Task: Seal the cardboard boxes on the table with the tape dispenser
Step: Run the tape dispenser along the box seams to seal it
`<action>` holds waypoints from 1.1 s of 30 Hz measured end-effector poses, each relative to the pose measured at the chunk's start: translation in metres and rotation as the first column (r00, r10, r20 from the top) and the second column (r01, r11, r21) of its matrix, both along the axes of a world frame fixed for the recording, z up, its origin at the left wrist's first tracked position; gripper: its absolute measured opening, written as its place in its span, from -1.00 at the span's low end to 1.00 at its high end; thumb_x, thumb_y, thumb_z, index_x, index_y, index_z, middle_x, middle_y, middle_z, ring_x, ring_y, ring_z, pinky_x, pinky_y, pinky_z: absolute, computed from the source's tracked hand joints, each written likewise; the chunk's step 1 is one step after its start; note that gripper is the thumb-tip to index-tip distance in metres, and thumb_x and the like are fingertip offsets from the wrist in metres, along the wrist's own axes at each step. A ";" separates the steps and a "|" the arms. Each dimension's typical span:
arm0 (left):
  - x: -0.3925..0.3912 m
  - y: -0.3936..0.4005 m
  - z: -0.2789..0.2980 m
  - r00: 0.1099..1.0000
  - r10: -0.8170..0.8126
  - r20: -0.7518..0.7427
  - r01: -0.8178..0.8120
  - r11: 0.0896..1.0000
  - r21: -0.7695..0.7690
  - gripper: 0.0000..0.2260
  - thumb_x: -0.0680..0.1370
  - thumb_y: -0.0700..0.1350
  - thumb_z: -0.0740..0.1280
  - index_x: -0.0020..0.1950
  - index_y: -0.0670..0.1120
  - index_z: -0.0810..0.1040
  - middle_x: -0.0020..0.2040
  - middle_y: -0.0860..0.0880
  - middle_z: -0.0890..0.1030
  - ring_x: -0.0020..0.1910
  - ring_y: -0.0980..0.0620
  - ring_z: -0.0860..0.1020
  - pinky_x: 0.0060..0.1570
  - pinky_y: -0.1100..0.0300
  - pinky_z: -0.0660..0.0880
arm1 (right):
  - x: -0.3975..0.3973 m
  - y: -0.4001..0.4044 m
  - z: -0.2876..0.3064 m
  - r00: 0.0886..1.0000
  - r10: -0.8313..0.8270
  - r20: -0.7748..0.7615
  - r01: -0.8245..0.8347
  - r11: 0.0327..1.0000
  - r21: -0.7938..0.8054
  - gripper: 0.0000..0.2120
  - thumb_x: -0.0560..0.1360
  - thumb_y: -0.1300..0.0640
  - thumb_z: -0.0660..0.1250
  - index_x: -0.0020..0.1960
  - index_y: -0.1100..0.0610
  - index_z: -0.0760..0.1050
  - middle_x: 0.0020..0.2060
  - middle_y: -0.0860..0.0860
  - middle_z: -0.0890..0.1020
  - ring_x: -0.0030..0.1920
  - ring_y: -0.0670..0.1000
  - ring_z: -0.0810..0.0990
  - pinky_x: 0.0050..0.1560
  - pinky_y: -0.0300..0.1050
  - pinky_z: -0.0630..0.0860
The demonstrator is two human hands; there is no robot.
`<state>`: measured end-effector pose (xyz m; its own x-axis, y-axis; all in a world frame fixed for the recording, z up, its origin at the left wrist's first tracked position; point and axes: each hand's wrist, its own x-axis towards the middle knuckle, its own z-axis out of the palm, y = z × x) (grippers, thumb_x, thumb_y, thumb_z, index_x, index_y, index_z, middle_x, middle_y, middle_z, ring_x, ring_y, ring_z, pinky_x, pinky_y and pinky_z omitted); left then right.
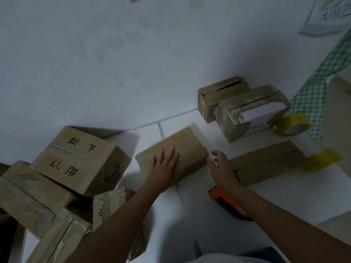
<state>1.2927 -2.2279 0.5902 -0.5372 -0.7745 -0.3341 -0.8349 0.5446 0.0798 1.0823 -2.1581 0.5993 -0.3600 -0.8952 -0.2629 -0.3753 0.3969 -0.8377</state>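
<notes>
A closed cardboard box [190, 147] lies in the middle of the white table [284, 196]. My left hand [165, 164] rests flat on its top, fingers straight. My right hand [221, 168] hovers just off the box's right end, fingers spread and holding nothing. The orange tape dispenser [228, 200] lies on the table, partly hidden under my right forearm. To the right sits a flat box [266, 162] with a strip of yellow tape [322, 159] hanging off its far end. A yellow tape roll [293, 125] stands at the back right.
Two more boxes stand by the wall, one closed [220, 93] and one with an open window in its top [250, 111]. A pile of several cardboard boxes [72, 158] fills the left side. A green checked cloth [322, 80] hangs at the right.
</notes>
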 end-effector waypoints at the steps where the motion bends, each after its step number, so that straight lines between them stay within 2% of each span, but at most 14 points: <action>1: 0.006 -0.005 0.004 1.000 -0.017 0.009 0.017 0.999 -0.037 -0.17 0.58 -0.12 0.30 0.59 0.13 -0.27 0.54 0.02 -0.45 0.56 -0.19 -0.29 0.53 -0.22 -0.12 | 0.000 -0.002 -0.001 1.000 0.016 -0.025 -0.016 1.000 -0.003 -0.60 0.63 0.07 0.18 0.42 0.19 0.29 0.38 0.12 0.35 0.33 0.06 0.40 0.29 -0.09 0.37; 3: 0.014 -0.011 0.010 1.000 0.020 0.003 -0.020 0.998 -0.058 -0.13 0.55 -0.24 0.29 0.57 0.23 -0.26 0.51 0.06 -0.50 0.56 -0.18 -0.29 0.51 -0.16 -0.15 | 0.001 -0.008 -0.003 0.997 0.072 -0.008 -0.072 0.997 0.025 -0.56 0.63 0.04 0.18 0.45 0.17 0.25 0.41 0.11 0.31 0.37 0.08 0.36 0.32 -0.07 0.35; 4: 0.017 -0.012 0.010 0.999 0.039 -0.007 -0.039 0.999 -0.023 -0.13 0.56 -0.16 0.32 0.56 0.24 -0.27 0.51 0.08 -0.49 0.57 -0.19 -0.26 0.52 -0.16 -0.12 | 0.003 -0.011 -0.003 0.994 0.103 0.028 -0.104 0.994 0.041 -0.54 0.63 0.02 0.18 0.47 0.16 0.23 0.43 0.10 0.31 0.38 0.07 0.36 0.31 -0.07 0.34; 6: 0.017 -0.010 0.008 0.997 0.066 -0.043 -0.061 0.993 0.099 -0.15 0.54 0.20 0.30 0.54 0.24 -0.30 0.51 0.10 -0.45 0.57 -0.21 -0.23 0.51 -0.22 -0.07 | 0.007 -0.016 -0.001 0.986 0.140 0.088 -0.145 0.988 0.053 -0.52 0.63 -0.01 0.18 0.48 0.13 0.21 0.43 0.07 0.33 0.37 0.05 0.37 0.27 -0.12 0.35; 8: 0.013 -0.003 0.004 0.992 0.103 -0.067 -0.092 0.984 0.154 -0.15 0.39 0.53 0.01 0.53 0.25 -0.31 0.52 0.12 -0.40 0.57 -0.20 -0.27 0.49 -0.25 -0.10 | 0.012 -0.019 0.000 0.980 0.149 0.130 -0.158 0.985 0.061 -0.50 0.63 -0.03 0.18 0.50 0.10 0.18 0.44 0.05 0.34 0.37 0.04 0.38 0.26 -0.13 0.35; 10: 0.010 0.002 -0.001 0.981 0.156 -0.114 -0.141 0.981 0.132 -0.03 0.24 0.63 -0.27 0.58 0.21 -0.23 0.58 0.10 -0.30 0.57 -0.17 -0.28 0.50 -0.23 -0.13 | 0.018 -0.015 0.002 0.975 0.153 0.164 -0.166 0.984 0.069 -0.48 0.62 -0.05 0.19 0.51 0.07 0.16 0.44 0.03 0.35 0.37 0.05 0.40 0.27 -0.12 0.36; 12: 0.010 0.005 -0.005 0.968 0.192 -0.158 -0.175 0.977 0.119 0.01 0.23 0.63 -0.37 0.60 0.19 -0.14 0.61 0.09 -0.21 0.57 -0.16 -0.27 0.51 -0.22 -0.11 | 0.022 -0.007 0.002 0.972 0.159 0.175 -0.173 0.982 0.071 -0.49 0.61 -0.08 0.20 0.50 0.04 0.19 0.40 0.01 0.39 0.33 0.03 0.45 0.23 -0.13 0.40; 15: 0.015 0.004 -0.009 0.956 0.201 -0.212 -0.186 0.979 0.088 -0.03 0.28 0.61 -0.35 0.60 0.18 -0.07 0.62 0.10 -0.14 0.58 -0.12 -0.24 0.51 -0.20 -0.11 | 0.017 -0.001 0.004 0.981 0.128 0.143 -0.138 0.989 0.061 -0.58 0.62 -0.01 0.20 0.44 0.06 0.27 0.33 0.00 0.47 0.18 -0.05 0.50 0.03 -0.26 0.42; 18: 0.018 0.004 -0.009 0.959 0.182 -0.218 -0.172 0.983 0.065 -0.05 0.30 0.60 -0.33 0.60 0.18 -0.04 0.62 0.11 -0.12 0.59 -0.10 -0.24 0.50 -0.17 -0.17 | 0.002 -0.018 0.005 0.997 0.080 0.007 -0.080 0.997 0.004 -0.56 0.64 0.01 0.17 0.46 0.15 0.24 0.40 0.10 0.37 0.29 0.02 0.44 0.23 -0.11 0.41; 22: 0.016 0.007 -0.002 0.968 0.170 -0.186 -0.163 0.985 0.053 -0.03 0.30 0.58 -0.37 0.61 0.13 -0.02 0.63 0.07 -0.12 0.59 -0.07 -0.25 0.50 -0.12 -0.23 | 0.000 -0.042 0.004 0.975 0.224 0.015 -0.224 0.967 0.123 -0.44 0.64 -0.06 0.13 0.55 0.17 0.10 0.50 0.12 0.22 0.47 0.11 0.26 0.38 -0.04 0.25; 26: 0.014 0.010 0.006 0.971 0.187 -0.148 -0.179 0.982 0.060 -0.02 0.36 0.53 -0.34 0.62 -0.03 -0.02 0.63 -0.04 -0.15 0.58 0.01 -0.26 0.52 -0.09 -0.27 | 0.002 -0.025 0.008 0.953 0.301 0.033 -0.302 0.943 0.142 -0.54 0.64 -0.07 0.13 0.46 0.12 0.25 0.32 0.08 0.46 0.27 0.04 0.45 0.15 -0.16 0.36; 29: 0.021 0.015 0.001 0.973 0.189 -0.130 -0.184 0.982 0.050 -0.06 0.41 0.51 -0.27 0.63 -0.06 -0.12 0.61 -0.07 -0.25 0.57 -0.01 -0.28 0.51 -0.08 -0.27 | 0.002 0.005 0.005 0.933 0.359 0.031 -0.360 0.923 0.134 -0.60 0.63 -0.02 0.18 0.41 0.11 0.32 0.16 0.01 0.55 0.17 -0.03 0.51 0.11 -0.19 0.41; 31: 0.024 0.023 -0.006 0.977 0.157 -0.143 -0.156 0.988 0.019 -0.05 0.39 0.54 -0.32 0.62 -0.03 -0.17 0.59 -0.06 -0.31 0.57 -0.04 -0.29 0.50 -0.08 -0.25 | -0.004 0.024 0.000 0.953 0.302 -0.031 -0.296 0.947 0.125 -0.72 0.62 0.02 0.22 0.27 0.11 0.41 0.01 -0.01 0.57 0.02 -0.04 0.55 0.05 -0.15 0.49; 33: 0.025 0.034 -0.014 0.985 0.078 -0.151 -0.082 0.996 -0.024 -0.11 0.43 0.53 -0.28 0.63 0.04 -0.15 0.61 -0.05 -0.24 0.58 -0.12 -0.24 0.47 -0.12 -0.19 | -0.015 0.042 -0.003 0.958 0.251 -0.135 -0.229 0.960 0.160 -0.84 0.61 0.02 0.22 0.04 0.12 0.45 -0.13 0.01 0.54 -0.10 0.00 0.54 -0.09 -0.11 0.50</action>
<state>1.3176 -2.1939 0.5764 -0.5154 -0.8253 -0.2308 -0.8556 0.4806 0.1921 1.0672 -2.1165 0.5962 -0.1844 -0.9177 -0.3519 -0.5926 0.3895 -0.7050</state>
